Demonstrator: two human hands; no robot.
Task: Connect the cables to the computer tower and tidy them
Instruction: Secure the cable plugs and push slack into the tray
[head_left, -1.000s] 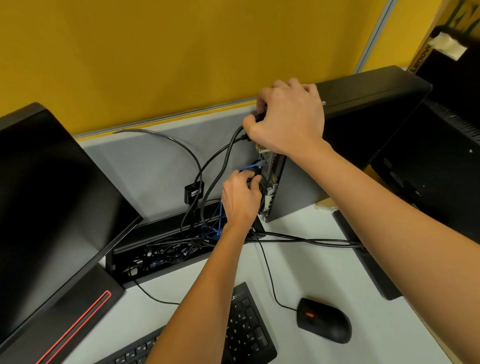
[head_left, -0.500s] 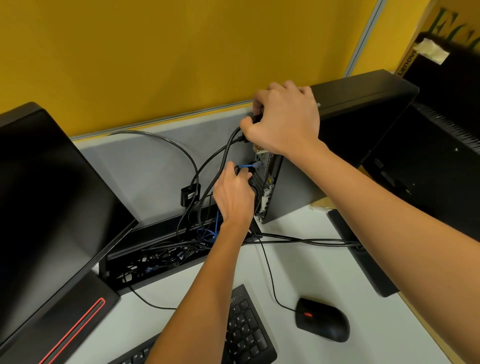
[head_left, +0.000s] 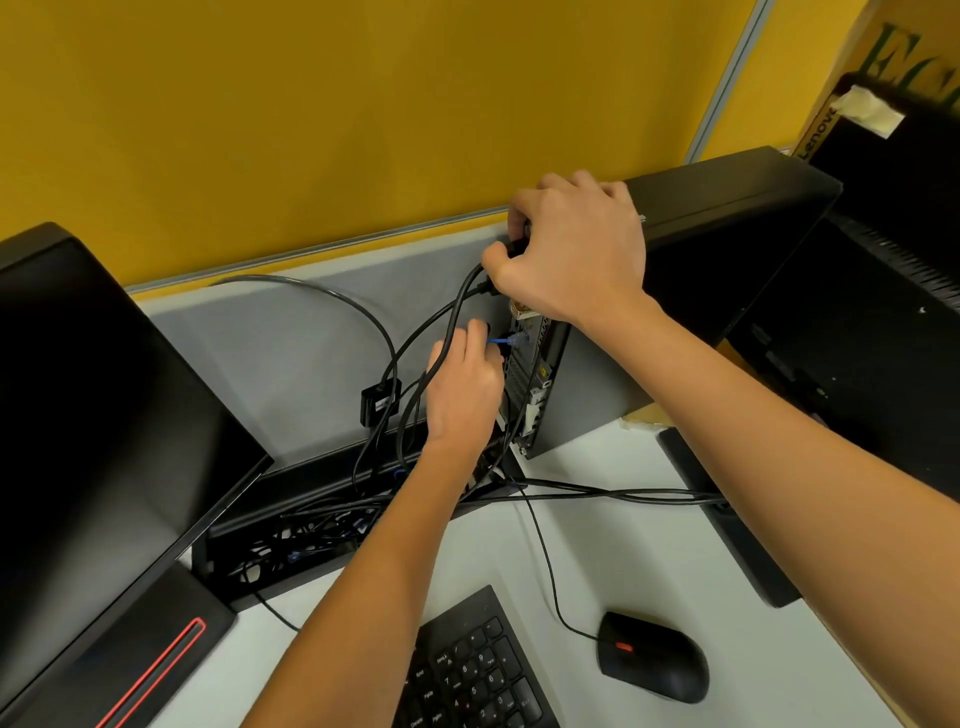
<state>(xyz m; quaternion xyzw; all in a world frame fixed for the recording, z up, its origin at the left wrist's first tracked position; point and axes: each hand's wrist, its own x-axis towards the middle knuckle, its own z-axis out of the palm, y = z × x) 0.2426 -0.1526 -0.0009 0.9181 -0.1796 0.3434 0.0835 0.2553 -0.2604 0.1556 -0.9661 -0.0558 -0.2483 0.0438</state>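
Observation:
The black computer tower (head_left: 727, 249) stands at the back of the desk with its rear panel (head_left: 535, 374) facing left. My right hand (head_left: 576, 249) grips a black plug at the tower's top rear corner, and two black cables (head_left: 457, 312) hang down from it. My left hand (head_left: 462, 389) is lower, fingers curled on a dark plug at the rear panel. A blue network cable (head_left: 506, 341) is plugged into the panel just above that hand. The ports behind both hands are hidden.
A black cable tray (head_left: 291, 540) full of tangled wires runs along the desk's back edge. A monitor (head_left: 93, 415) stands at left, another dark monitor (head_left: 883, 332) at right. A keyboard (head_left: 467, 670) and wired mouse (head_left: 652, 657) lie in front. A small black adapter (head_left: 381, 402) hangs on a cable.
My left hand has drawn slightly left, away from the rear panel, with the plug in its fingers. My right hand stays on the upper plug.

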